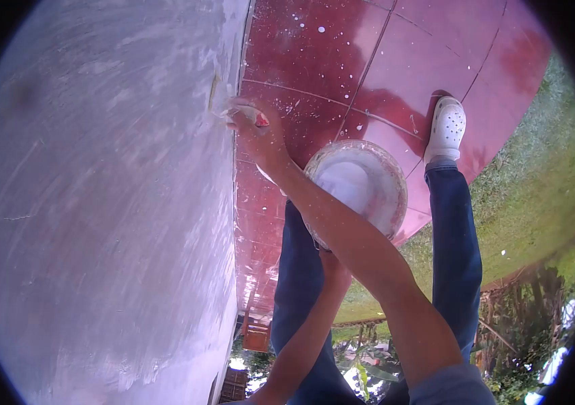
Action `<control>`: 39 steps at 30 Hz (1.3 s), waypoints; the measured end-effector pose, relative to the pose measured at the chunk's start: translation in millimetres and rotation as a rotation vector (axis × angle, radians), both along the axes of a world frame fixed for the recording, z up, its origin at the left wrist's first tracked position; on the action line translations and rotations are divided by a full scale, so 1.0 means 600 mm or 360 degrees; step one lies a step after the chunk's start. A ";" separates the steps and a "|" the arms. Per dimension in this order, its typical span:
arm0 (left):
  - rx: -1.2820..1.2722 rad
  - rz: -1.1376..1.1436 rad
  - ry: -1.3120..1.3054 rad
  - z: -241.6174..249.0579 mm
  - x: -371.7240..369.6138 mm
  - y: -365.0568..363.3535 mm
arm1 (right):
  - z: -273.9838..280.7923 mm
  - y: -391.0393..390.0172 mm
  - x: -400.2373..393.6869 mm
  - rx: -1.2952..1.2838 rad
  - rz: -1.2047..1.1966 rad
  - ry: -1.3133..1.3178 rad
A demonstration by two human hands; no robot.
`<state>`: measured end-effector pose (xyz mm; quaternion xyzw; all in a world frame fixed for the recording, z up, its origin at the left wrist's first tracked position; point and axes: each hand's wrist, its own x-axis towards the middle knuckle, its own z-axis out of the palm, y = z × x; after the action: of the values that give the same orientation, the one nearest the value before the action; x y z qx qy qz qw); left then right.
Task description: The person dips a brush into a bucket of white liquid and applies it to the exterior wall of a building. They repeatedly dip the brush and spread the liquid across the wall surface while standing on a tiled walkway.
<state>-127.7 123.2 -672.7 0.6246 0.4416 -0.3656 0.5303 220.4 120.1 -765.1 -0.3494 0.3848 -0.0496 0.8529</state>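
Observation:
My right hand (pixel 257 131) is closed around a paintbrush (pixel 220 104) with a pale, smeared head, which touches the grey-white wall (pixel 112 202) near its bottom edge. A bit of red shows between the fingers. My right forearm crosses above my left arm and hides part of a round, paint-stained bucket (pixel 348 179) with white liquid inside. At the bucket's near rim is my left hand (pixel 331 260), closed on it, its fingers mostly hidden beneath. The wall carries streaky whitish strokes.
Red floor tiles (pixel 301 54) are spotted with white drops. My right foot wears a white clog (pixel 448 128); my legs stand either side of the bucket. Grass (pixel 524 196) borders the tiles on the right. A brown wooden object (pixel 257 336) and plants are farther off at the bottom.

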 end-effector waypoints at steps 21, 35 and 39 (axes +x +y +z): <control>0.0168 0.0869 0.0388 0.044 0.142 -0.078 | 0.243 0.004 -0.017 0.0246 0.0007 -0.0177; -0.0290 0.0503 0.0609 -0.002 0.101 -0.043 | -0.084 -0.031 -0.033 0.1013 -0.0209 0.0281; -0.0357 0.0529 0.0635 -0.002 0.101 -0.046 | -0.119 -0.022 0.001 0.0388 -0.0255 0.0322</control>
<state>-67.4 95.6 -673.6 0.3968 0.5903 -0.4360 0.5514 220.9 107.1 -836.7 -0.2149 0.4985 -0.0352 0.8391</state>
